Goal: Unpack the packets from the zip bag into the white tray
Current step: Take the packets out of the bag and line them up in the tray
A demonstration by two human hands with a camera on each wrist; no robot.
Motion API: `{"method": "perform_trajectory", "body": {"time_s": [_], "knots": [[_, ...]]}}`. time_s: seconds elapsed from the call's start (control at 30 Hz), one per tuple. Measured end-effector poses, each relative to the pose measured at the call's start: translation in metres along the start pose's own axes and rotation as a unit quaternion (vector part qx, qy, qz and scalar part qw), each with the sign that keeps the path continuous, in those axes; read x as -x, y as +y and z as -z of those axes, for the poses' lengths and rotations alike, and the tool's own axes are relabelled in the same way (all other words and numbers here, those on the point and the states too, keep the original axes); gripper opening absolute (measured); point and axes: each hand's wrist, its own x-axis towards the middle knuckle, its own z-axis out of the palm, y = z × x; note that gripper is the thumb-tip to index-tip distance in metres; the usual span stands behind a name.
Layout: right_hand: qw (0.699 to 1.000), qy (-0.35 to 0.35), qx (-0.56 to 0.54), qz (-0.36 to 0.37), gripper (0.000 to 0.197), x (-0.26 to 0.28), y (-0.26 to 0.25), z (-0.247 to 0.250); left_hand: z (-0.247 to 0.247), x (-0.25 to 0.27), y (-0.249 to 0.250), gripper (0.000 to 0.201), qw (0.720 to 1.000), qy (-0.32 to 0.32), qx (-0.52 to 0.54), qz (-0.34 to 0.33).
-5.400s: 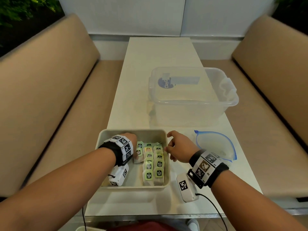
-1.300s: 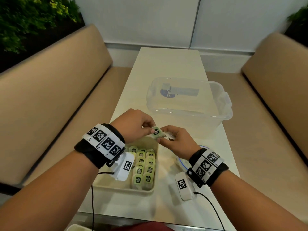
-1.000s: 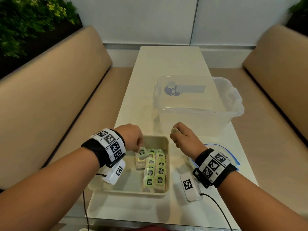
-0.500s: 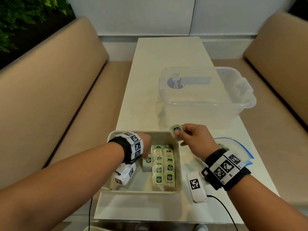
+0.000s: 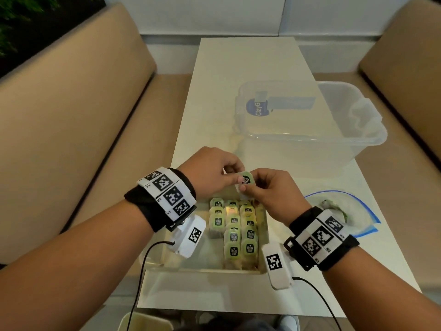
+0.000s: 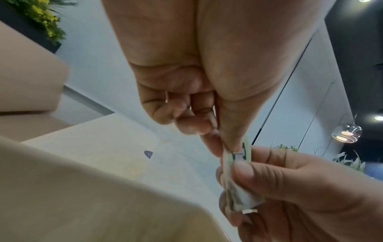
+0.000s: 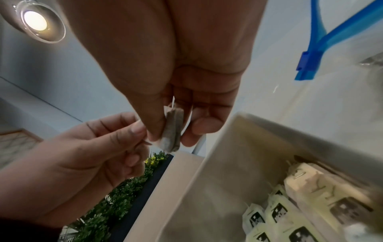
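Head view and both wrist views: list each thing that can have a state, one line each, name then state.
held packet: in the air above the tray's far end, pinched by both hands
left hand: pinching the held packet
right hand: pinching the held packet
white tray: holds rows of packets
zip bag: open, lying on the table, something left inside
clear tub: lid off

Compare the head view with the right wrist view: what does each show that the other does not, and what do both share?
Only the head view shows the clear plastic tub further along the table, the beige seats, and both wrist bands.

Only the right wrist view shows a ceiling lamp, green plants, and the brown pouch of the packet seen edge-on.

Both show the left hand and right hand pinching one packet above the white tray, the rows of packets already inside it, and the blue-edged zip bag.
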Motion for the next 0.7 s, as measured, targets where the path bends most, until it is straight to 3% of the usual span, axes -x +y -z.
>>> {"method": "perform_trajectory", "body": {"time_s": [0.23,0.37,0.47,0.57,0.7], "knots": [[0.998,-0.002,0.062,0.009,0.020,0.003,0.001,-0.003,0.005,0.011,-0.009,0.005,0.998,-0.017,-0.058,0.025],[0.979,0.045,0.198,-0.001,0.022,0.006,0.009,0.007,-0.002,0.016,-0.019,0.007,0.987,-0.073,-0.121,0.072],[0.956,0.032,0.287,-0.053,0.039,0.008,0.017,0.016,-0.017,0.017,-0.022,0.012,0.952,-0.202,-0.215,0.083],[0.953,-0.012,0.279,-0.116,0.051,0.011,0.022,0.018,-0.040,0.012,-0.028,0.021,0.904,-0.320,-0.265,0.103],[0.964,-0.050,0.227,-0.132,0.048,0.013,0.025,0.016,-0.060,0.001,-0.037,0.025,0.872,-0.360,-0.312,0.115]]}}
